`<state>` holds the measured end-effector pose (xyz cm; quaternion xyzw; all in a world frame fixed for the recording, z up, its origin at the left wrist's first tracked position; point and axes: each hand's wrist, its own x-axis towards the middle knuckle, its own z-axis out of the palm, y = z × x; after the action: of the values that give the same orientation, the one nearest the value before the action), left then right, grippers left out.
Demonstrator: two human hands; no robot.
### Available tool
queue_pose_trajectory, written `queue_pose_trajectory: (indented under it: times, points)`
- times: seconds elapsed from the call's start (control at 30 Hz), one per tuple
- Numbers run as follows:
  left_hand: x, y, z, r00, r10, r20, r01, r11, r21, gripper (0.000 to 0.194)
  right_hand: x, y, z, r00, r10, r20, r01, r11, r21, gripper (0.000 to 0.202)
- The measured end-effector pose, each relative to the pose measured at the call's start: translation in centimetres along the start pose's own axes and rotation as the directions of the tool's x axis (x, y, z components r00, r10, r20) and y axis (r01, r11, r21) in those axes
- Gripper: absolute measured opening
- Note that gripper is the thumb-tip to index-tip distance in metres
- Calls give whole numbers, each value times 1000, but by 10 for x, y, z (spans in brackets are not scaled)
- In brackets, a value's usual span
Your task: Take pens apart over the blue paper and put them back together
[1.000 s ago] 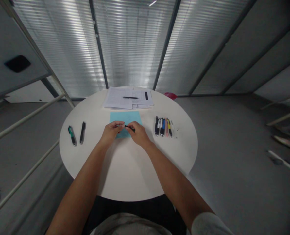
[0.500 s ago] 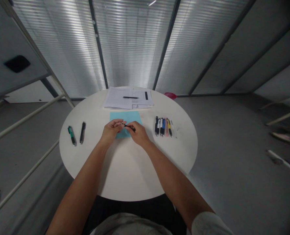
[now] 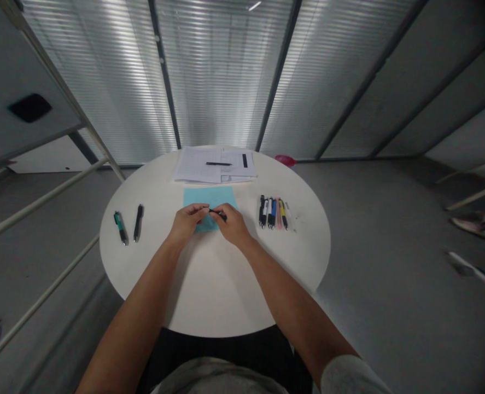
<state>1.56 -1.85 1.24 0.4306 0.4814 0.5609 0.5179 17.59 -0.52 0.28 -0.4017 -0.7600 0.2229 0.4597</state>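
Over a light blue sheet [image 3: 209,193] on the round white table, both my hands meet at a small dark pen [image 3: 218,213]. My right hand [image 3: 232,223] is closed on the pen's dark body, which points toward my other hand. The fingers of my left hand [image 3: 187,220] are pinched together at the pen's left end and cover its tip. Whether a separate small part sits between those left fingertips is too small to tell.
Several pens [image 3: 273,213] lie in a row on the right. A green pen [image 3: 120,227] and a black pen [image 3: 138,223] lie at the left. Papers [image 3: 199,165] with another black pen [image 3: 218,163] on them are at the white table's [image 3: 221,306] far edge.
My left fingers have closed together over the pen's left end, which showed between them before. My right hand has stayed in nearly the same place.
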Motion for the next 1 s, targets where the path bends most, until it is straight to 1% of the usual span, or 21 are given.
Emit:
queue_pose_trajectory:
  times: [0.2,0.33,0.4,0.53,0.67,0.8,1.0]
  points:
    - [-4,2,2,995,-69,77,80,986,-148,34,-1,-1,-1,998,49,49,-53,995,84,22]
    - [-6,5,3,989,-73,130,102,967,-233,37,-1,-5,0,997,54,54,-58,996,69,20]
    - [-5,5,4,989,-77,126,105,967,-232,37,-1,-5,1,997,72,41,-74,996,50,23]
    - [-4,4,3,994,-74,83,90,976,-198,37,-1,1,3,995,88,36,-89,995,41,14]
    - [-4,4,4,997,-57,46,64,982,-175,37,-1,5,4,999,19,38,-21,999,36,15]
    - [-3,5,4,1000,-26,3,26,987,-157,37,0,2,1,995,-75,71,73,997,27,20]
    - [-2,1,3,999,-3,39,10,982,-189,39,0,1,-2,994,-79,78,80,997,-12,28]
